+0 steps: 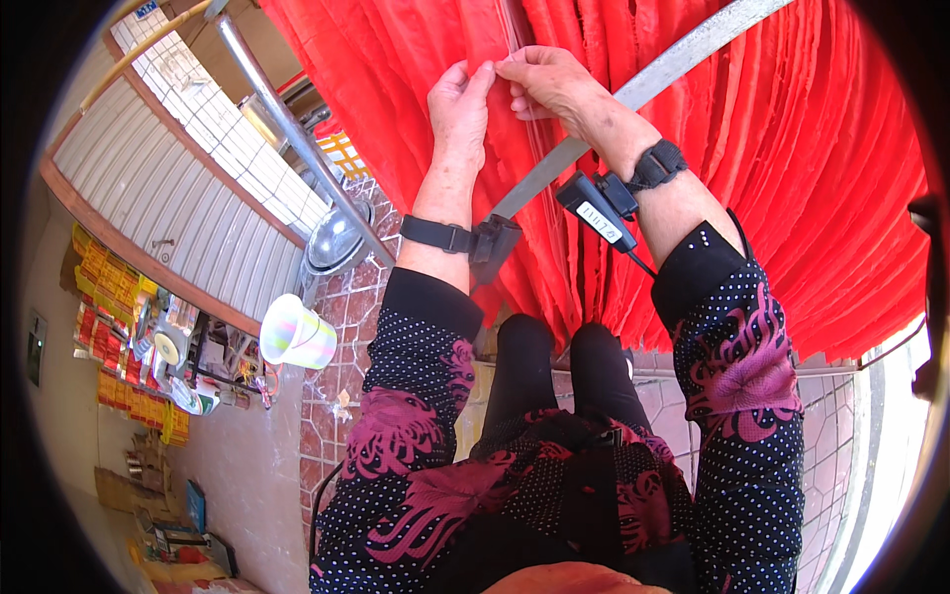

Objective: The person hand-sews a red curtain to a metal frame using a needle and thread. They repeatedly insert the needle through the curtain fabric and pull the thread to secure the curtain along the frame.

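A mass of red cloth (396, 59) in long, closely set folds fills the area in front of me. Over it, my left hand (459, 111) and my right hand (550, 85) meet with thumbs and fingertips pinched together. Thin, pale, see-through strands (513, 28) run over the cloth to the fingertips, and some also hang below the right hand. They look like thread, though the exact piece between the fingers is too fine to make out. A flat grey metal bar (683, 61) slants across the cloth beneath my right forearm.
To the left are a metal pole (297, 129), a round metal basin (338, 241) and a pastel striped bucket (299, 335) on red paving. Beyond stand a roller shutter (168, 188) and yellow and red packages (107, 282). More cloth spreads right.
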Tool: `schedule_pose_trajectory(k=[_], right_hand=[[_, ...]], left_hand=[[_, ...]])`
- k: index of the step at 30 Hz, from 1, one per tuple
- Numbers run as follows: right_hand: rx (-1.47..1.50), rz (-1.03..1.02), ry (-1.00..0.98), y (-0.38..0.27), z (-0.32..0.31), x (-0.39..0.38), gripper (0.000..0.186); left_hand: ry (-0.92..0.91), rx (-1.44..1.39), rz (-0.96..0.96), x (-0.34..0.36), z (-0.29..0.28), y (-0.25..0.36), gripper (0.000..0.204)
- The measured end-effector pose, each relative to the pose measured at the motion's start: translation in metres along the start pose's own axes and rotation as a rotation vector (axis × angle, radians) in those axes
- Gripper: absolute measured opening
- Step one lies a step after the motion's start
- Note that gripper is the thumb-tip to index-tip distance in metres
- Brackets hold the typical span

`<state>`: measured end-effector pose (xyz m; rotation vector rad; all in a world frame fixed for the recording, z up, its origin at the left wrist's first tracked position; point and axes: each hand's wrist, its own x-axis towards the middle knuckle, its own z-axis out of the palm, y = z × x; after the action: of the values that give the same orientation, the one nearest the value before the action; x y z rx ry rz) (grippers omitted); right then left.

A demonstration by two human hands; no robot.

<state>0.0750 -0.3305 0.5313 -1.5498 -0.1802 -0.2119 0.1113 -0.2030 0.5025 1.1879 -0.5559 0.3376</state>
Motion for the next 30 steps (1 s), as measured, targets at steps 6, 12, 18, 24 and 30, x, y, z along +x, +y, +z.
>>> schedule_pose_trajectory(k=[6,12,18,24,30], right_hand=[[0.159,-0.130,-0.036,-0.001,-0.006,-0.003,0.018],[0.225,-0.228,-0.117,0.000,-0.008,-0.010,0.024],[0.201,-0.310,-0.221,0.001,-0.011,-0.012,0.027],[0.126,-0.353,-0.129,0.000,-0.012,-0.011,0.029],[0.130,-0.284,-0.145,-0.010,-0.018,-0.008,0.027]], left_hand=[[-0.043,0.079,0.091,0.015,0.010,0.015,0.016],[0.031,0.157,0.105,0.017,0.006,0.018,0.018],[0.039,0.111,0.096,0.013,0.005,0.021,0.023],[-0.010,0.116,0.101,0.024,0.016,0.034,0.026],[-0.041,0.281,0.178,0.051,0.020,0.037,0.023]])
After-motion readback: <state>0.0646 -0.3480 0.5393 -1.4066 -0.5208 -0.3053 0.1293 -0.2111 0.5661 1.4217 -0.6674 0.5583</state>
